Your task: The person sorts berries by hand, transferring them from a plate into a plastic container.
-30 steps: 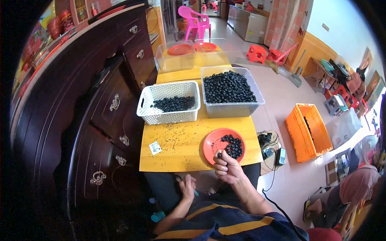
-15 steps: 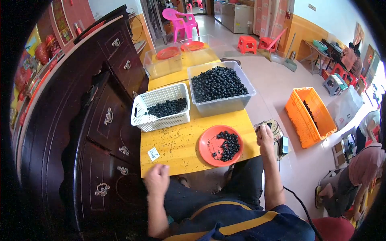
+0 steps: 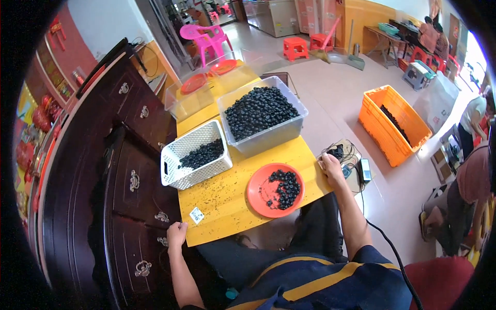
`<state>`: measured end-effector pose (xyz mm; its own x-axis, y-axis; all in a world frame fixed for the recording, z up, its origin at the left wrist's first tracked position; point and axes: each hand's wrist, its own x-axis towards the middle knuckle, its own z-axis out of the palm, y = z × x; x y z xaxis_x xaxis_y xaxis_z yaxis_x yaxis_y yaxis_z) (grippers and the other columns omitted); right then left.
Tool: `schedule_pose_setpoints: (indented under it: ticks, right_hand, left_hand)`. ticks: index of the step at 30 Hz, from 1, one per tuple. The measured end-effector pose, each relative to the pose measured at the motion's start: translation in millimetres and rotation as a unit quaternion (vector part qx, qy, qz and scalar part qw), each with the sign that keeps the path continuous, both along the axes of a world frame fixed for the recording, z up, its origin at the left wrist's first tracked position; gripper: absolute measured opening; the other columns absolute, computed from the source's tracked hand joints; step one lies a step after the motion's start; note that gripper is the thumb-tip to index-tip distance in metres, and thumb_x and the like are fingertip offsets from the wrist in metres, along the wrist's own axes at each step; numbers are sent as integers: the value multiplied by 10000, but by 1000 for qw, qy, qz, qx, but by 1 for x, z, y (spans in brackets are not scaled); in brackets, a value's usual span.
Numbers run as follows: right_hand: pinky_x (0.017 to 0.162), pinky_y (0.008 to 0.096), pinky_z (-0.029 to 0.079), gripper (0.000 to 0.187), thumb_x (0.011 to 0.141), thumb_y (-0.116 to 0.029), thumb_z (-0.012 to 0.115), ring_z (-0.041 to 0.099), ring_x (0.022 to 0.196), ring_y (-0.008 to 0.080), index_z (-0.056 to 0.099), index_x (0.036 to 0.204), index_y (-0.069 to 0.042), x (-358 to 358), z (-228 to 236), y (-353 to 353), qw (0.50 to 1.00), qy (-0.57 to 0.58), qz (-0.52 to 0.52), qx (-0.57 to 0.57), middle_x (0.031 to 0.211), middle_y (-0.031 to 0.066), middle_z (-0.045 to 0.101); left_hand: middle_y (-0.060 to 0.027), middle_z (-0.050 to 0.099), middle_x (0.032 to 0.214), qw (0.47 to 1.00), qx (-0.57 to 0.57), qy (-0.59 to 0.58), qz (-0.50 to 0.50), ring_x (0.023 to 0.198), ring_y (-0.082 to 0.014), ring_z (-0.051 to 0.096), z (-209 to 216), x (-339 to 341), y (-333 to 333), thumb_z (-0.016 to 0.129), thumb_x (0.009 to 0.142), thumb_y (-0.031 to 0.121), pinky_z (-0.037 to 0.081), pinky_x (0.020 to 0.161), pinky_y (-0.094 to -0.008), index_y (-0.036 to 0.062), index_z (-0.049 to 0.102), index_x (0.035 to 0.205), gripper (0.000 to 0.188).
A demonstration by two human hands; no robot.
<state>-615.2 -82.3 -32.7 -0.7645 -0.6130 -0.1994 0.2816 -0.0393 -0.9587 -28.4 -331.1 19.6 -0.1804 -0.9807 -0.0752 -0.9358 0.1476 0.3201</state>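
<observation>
My left hand is closed at the near left edge of the yellow table, its fingertips at the wood. On the opposite side, my right hand is curled round the right edge. Between them a red plate holds small black round pieces, heaped toward its right side. Behind it stand a white perforated basket, partly filled with similar black pieces, and a clear plastic bin piled high with them. A small white printed card lies near my left hand.
Dark wooden drawers line the left side. An orange crate with dark contents stands on the floor at right, beside a stool with cables and a small device. Clear bins and red plates sit farther back. Other people are at right.
My left hand has moved down and left to the table's edge. My right hand has lowered from a raised fist to the right edge. The view has turned slightly.
</observation>
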Motion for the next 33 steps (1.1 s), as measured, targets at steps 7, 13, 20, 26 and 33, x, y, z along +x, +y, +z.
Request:
schedule_pose_setpoints:
  ticks: [7,13,20,26,33]
  right_hand:
    - [636,297,430,286,990,-300,514,501,710,105,580,858,-56,8,-7,-4,983,154,-58,77,753,-3,525]
    - [671,304,433,308,1007,-303,496,495,737,111,603,895,-36,8,-5,-5,982,152,-73,84,759,1,525]
    - [740,328,462,323,1007,-302,521,547,798,137,621,917,-8,24,33,6,982,140,-58,113,819,44,600]
    - [696,297,429,281,1017,-286,528,490,777,107,599,904,-39,20,13,12,987,129,-53,78,796,-3,539]
    - [634,281,409,268,1008,-272,509,498,699,118,607,914,-41,25,21,5,994,69,-57,57,754,-8,529]
  left_hand:
    - [-254,698,930,999,40,22,7,917,-413,673,-25,4,1,579,930,414,500,794,-479,-36,692,939,463]
    - [-270,694,934,999,36,29,25,927,-428,668,-26,0,0,553,946,391,497,817,-481,-55,677,964,464]
    - [-223,705,983,994,99,-8,37,919,-359,679,-11,-3,1,546,971,360,495,809,-456,-45,686,1056,437]
    - [-263,670,849,998,4,59,-7,846,-434,658,-29,7,-2,583,920,395,487,748,-475,-41,649,882,442]
    - [-233,675,852,997,38,44,46,837,-409,662,-15,-1,8,611,907,418,491,741,-475,-16,649,894,436]
